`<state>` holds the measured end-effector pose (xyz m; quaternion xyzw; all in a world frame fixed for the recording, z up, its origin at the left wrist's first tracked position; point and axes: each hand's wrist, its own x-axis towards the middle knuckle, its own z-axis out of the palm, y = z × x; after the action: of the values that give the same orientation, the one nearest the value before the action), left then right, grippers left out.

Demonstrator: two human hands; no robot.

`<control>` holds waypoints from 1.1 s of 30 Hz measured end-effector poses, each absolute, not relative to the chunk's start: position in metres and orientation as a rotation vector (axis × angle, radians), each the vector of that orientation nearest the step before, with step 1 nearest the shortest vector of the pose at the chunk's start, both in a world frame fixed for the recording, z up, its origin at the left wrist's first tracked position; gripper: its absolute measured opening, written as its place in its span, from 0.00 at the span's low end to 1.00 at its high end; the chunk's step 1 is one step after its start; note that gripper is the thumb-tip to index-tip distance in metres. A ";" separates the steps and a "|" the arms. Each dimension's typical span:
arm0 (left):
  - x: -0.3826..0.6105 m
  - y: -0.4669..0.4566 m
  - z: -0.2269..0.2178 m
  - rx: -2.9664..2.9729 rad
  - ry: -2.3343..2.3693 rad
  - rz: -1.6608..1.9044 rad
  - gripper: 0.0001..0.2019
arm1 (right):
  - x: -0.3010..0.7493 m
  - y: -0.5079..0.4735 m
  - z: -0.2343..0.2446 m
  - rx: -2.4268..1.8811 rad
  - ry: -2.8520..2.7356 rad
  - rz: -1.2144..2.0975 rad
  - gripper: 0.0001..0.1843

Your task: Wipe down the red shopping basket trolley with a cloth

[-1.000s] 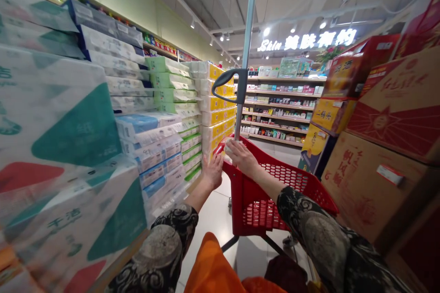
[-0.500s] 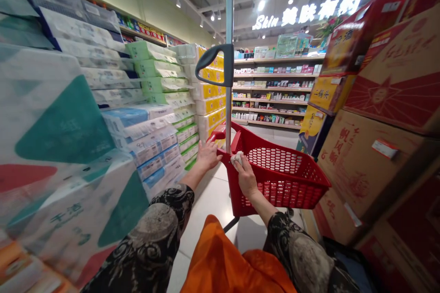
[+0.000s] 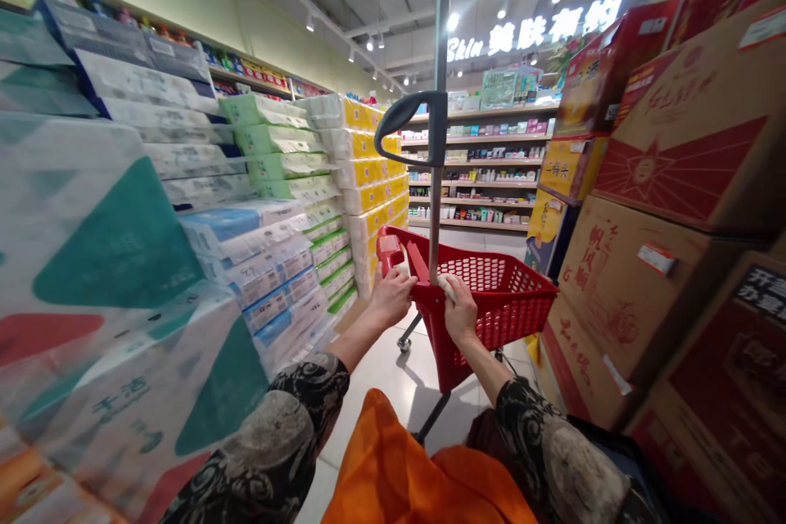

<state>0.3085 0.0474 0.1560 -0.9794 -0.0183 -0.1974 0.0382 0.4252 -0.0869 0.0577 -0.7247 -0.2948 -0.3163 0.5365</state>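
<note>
Right hand, low at the centre of the frame, is closed round a crumpled white wad of cloth or paper and presses it onto the near rim of the red plastic mesh basket trolley, right at the foot of the upright grey metal pole. A second ago that wad lay on the rim's far left corner, then on the rim right of the pole, so the rubbing contact has travelled along the edge. Left hand, which was open and flat beside the corner before, now curls its fingers over the rim left of the pole, steadying the trolley. Stacked plastic-wrapped tissue packs fill the left of the frame and printed brown cardboard cartons the right.
</note>
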 end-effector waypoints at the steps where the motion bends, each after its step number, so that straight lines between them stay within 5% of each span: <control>1: 0.309 0.046 0.159 -3.008 0.007 -0.574 0.18 | 0.429 -0.091 0.060 -1.726 -0.693 -0.743 0.22; 15: 0.330 -0.006 0.151 -3.035 -0.102 -0.688 0.14 | 0.395 -0.113 0.090 -1.714 -0.798 -0.781 0.24; 24: 0.335 -0.001 0.163 -3.078 -0.137 -0.519 0.32 | 0.434 -0.180 0.128 -1.956 -0.774 -0.643 0.19; 33: 0.334 -0.037 0.151 -2.976 -0.221 -0.691 0.31 | 0.401 -0.169 0.146 -2.120 -0.905 -0.745 0.22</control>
<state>0.3338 -0.0374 0.1512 -0.9708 -0.0720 -0.2254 0.0390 0.4011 -0.1692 0.1462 -0.8191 -0.3496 -0.2880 0.3520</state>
